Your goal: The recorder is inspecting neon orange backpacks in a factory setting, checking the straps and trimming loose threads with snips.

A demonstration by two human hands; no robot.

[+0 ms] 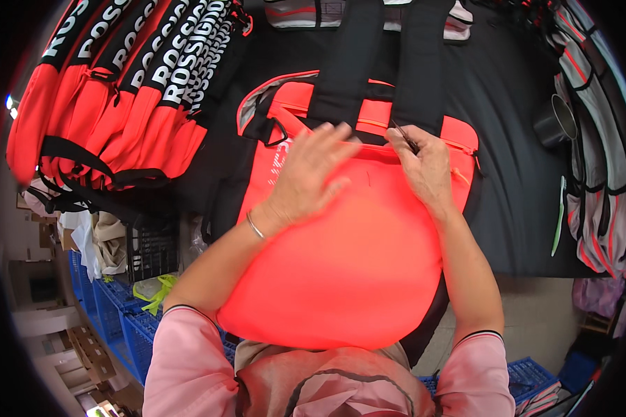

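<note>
A bright red bag [341,271] is laid on the dark worktop [508,187], its lower end near the person's waist and its black straps [348,66] stretched away. Over its upper part, the left hand [311,170] is held open, blurred, with nothing seen gripped, while a small dark tool [406,137] is pinched in the closed fingers of the right hand [426,165]. More red bags [118,104] are lined up at left, and a dark cup [555,124] is seen at right.
</note>
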